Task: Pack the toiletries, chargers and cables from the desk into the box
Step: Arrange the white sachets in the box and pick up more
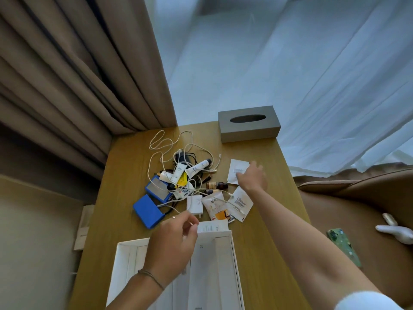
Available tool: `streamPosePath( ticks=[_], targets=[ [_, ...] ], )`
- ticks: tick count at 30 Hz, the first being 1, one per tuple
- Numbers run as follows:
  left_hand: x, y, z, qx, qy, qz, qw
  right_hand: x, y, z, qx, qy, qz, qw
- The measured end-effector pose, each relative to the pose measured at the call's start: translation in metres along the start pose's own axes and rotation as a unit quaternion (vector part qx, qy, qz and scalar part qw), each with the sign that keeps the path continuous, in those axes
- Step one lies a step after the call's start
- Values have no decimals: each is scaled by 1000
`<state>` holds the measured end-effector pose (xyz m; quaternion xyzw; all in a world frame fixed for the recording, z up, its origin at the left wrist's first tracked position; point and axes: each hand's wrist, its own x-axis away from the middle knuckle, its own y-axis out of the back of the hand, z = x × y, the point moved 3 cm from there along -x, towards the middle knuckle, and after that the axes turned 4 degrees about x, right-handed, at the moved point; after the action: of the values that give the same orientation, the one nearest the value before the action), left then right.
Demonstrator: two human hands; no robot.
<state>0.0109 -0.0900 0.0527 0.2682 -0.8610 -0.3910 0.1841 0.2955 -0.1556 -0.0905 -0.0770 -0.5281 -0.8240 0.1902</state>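
Note:
A white open box (125,260) lies at the desk's near edge. My left hand (174,240) hovers over its far rim, fingers pinched on a white sachet (212,225). My right hand (252,177) reaches across the desk, fingers spread on a white sachet (237,170) that lies flat. Between them is a pile: white cables (161,142), white tubes (197,167), a brown bottle (215,185), a white charger (194,204), two blue cases (147,211), a coffee sachet (216,208) and another white sachet (241,203).
A grey tissue box (248,126) stands at the desk's far edge. Brown curtains (67,86) hang on the left, white sheer ones on the right. A brown seat (357,209) at the right holds a green phone (342,245) and a white figure (395,231).

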Motion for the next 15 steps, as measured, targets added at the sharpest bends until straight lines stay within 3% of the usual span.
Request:
streamPosePath(
  ticks=[4, 7, 11, 15],
  targets=[
    [-22, -6, -9, -7, 0, 4, 1000, -8, -11, 3, 69, -9, 1, 998],
    [-38, -14, -13, -10, 7, 10, 1000, -11, -18, 0, 59, 8, -9, 998],
    [-61, -32, -19, -4, 16, 27, 999, -16, -17, -8, -76, -16, 0, 997],
    [-83, -58, -24, -13, 29, 80, 996, -17, -4, -25, -271, -70, 47, 959]
  ],
)
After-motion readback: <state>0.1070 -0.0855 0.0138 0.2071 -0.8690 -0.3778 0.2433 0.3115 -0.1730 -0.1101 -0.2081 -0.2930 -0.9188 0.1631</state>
